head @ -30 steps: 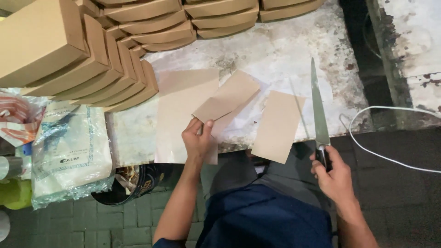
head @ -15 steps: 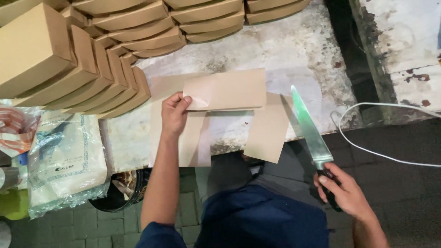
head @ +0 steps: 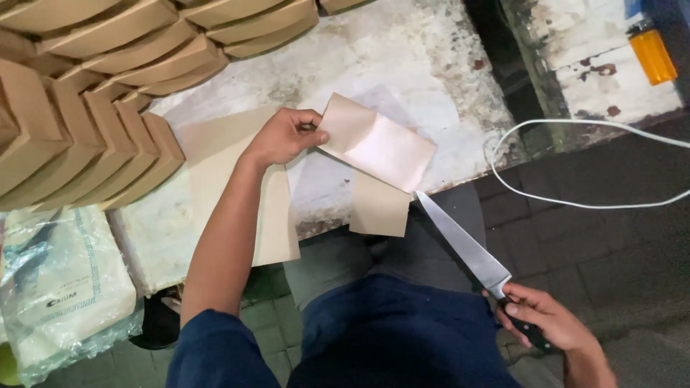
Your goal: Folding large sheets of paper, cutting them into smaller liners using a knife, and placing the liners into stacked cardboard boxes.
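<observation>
The left hand pinches the near corner of a folded sheet of brown paper, thumb and fingers closed on its edge, lifting it slightly above the worn white tabletop. The right hand is wrapped tight around the black handle of a large kitchen knife, held off the table's front edge over the person's lap, its blade angled up and left so that the tip comes just beside the lower edge of the held paper.

In the head view, the held sheet lies near the middle of the tabletop's front edge, tilted, with a crease across it. A second, smaller piece of brown paper hangs over the front edge just below it. A larger sheet of pale brown paper lies under the left forearm, reaching past the front edge on the left side. Rows of flat brown cardboard boxes are stacked on edge along the tabletop's left side and back edge. A white cable loops off the right edge over the dark tiled floor. A clear plastic bag sits low at the left, beside the table
</observation>
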